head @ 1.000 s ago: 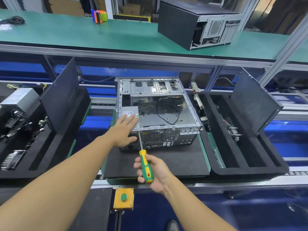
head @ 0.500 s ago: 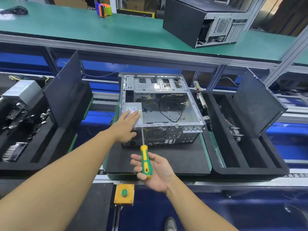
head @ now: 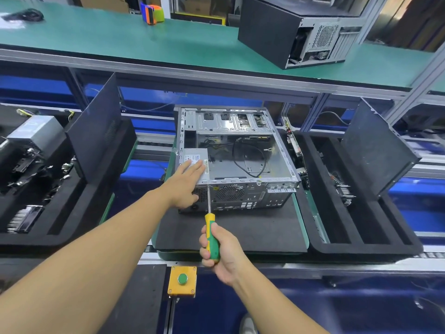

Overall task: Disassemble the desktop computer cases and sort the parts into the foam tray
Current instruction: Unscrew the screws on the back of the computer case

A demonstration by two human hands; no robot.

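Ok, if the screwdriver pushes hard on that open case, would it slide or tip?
Tipping looks unlikely: the open case lies on its broad side, low and wide. Sliding seems unlikely, since it sits on a black foam mat and the left hand rests flat on its power supply. Its thin sheet-metal walls might flex.

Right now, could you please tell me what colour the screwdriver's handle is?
Green and yellow: the screwdriver handle, gripped in the right hand, shows best in the head view.

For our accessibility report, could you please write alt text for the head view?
The right hand grips a green and yellow screwdriver pointed at the rear of an open silver metal computer case, while the left hand rests on its grey power supply.
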